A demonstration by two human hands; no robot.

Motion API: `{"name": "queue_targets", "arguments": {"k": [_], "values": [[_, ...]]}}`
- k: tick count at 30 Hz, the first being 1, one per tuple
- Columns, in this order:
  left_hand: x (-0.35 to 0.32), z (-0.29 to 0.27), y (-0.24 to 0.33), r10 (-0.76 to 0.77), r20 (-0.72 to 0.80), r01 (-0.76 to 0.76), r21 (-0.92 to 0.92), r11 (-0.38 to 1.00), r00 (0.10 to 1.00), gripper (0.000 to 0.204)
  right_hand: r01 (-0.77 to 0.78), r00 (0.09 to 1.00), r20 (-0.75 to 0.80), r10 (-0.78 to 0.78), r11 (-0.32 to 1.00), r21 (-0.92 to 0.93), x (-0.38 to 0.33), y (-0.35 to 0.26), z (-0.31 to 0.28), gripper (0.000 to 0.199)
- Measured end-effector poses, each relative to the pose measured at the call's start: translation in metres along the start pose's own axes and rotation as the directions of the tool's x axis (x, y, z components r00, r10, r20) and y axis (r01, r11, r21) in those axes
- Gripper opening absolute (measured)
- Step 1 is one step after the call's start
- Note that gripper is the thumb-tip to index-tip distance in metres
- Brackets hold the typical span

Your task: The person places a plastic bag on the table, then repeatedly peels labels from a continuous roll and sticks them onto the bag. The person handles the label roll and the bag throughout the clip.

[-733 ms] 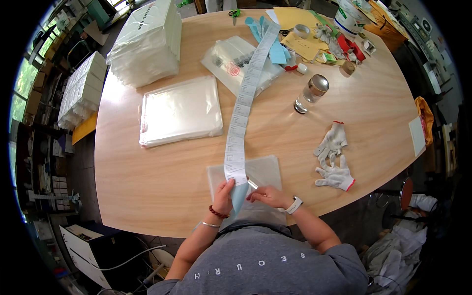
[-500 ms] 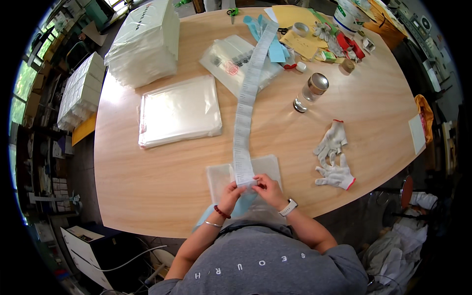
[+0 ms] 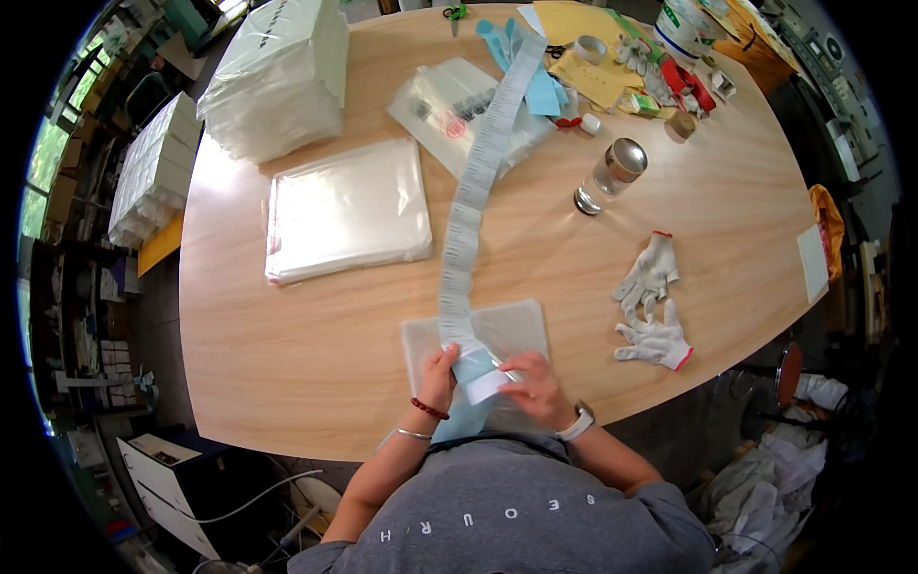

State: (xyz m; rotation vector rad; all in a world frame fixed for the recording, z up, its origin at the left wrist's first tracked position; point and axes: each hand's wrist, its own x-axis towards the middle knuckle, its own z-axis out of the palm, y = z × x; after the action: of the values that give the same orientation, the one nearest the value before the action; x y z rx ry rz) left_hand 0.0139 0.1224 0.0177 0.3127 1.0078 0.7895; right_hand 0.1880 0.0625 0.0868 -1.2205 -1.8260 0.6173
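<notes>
Where the long label strip reaches you at the six o'clock edge of the wooden table, it shows as a narrow white ribbon of small printed labels on pale blue backing, running up toward twelve o'clock and ending among the clutter there. Its near end lies across a clear flat plastic bag directly in front of you. Your left hand pinches the strip's edge between thumb and fingers, and your right hand is closed on a single white label at the strip's end, just beside the left hand. At about two o'clock from the bag lie two white work gloves with red cuffs. Farther off, near one o'clock, a glass jar with a metal lid stands. At ten o'clock rests a stack of clear bags.
</notes>
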Motion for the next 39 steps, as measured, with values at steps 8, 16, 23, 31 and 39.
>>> {"name": "queue_targets", "arguments": {"k": [8,16,23,31,39], "values": [[0.011,-0.033,-0.013,-0.068,-0.029,0.07,0.064,0.995,0.997,0.017,-0.605,0.77,-0.096,0.63,0.77,0.203,0.009,0.082,0.003,0.01],[0.009,-0.032,-0.013,-0.066,-0.013,0.067,0.071,0.995,0.998,0.017,-0.608,0.782,-0.061,0.62,0.782,0.139,0.011,0.1,0.01,0.013],[0.01,-0.037,-0.016,-0.063,-0.027,0.065,0.089,0.994,0.998,0.018,-0.455,0.89,-0.232,0.392,0.754,-0.473,0.027,0.07,0.016,0.029],[0.005,-0.028,-0.005,-0.049,0.024,0.046,0.111,0.993,0.999,0.019,-0.416,0.909,-0.105,0.403,0.873,-0.256,0.034,0.102,-0.007,0.015],[0.002,-0.032,-0.009,-0.025,0.025,0.022,0.096,0.995,0.999,0.02,-0.201,0.966,-0.226,0.129,0.922,-0.332,0.036,0.079,-0.009,0.01]]}}
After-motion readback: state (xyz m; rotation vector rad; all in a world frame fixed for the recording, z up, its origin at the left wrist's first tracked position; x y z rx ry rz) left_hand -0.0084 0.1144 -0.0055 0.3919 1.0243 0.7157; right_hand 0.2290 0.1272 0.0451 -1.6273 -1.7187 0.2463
